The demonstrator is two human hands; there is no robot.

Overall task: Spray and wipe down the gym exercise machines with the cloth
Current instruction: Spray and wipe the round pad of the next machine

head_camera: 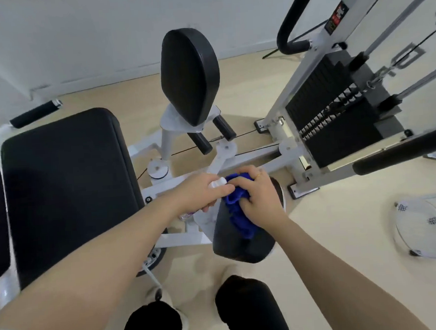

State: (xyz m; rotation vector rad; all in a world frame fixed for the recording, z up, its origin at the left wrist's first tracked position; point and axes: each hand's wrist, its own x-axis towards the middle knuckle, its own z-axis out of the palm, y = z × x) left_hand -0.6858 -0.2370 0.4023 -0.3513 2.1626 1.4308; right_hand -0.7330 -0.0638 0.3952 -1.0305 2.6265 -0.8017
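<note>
A: Cloth (238,209), blue and bunched, is lying over the top edge of the near black pad (242,245), just in front of my knees. My right hand (258,195) is curling its fingers round it and pressing it onto the pad.

B: Why are you bunching it like that?

A: I'm judging a wad gives me something firm to press and rub with, and the loose tail is draping down the pad face.

B: And the other hand?

A: My left hand (203,190) is wrapping round the spray bottle (216,183), white cap upward, nozzle almost touching the cloth. I'm probably holding it that close so the mist lands on the cloth or pad, not the floor.

B: What's around you?

A: I'm standing beside the wide black seat (68,189), with the upright pad (189,74) ahead and the weight stack (334,122) off to the right.

B: Any writing?

A: I'm seeing a red-and-black sticker (336,17) on the white frame, too blurred to read, and big dark letters on the far surface, only partly in view.
</note>
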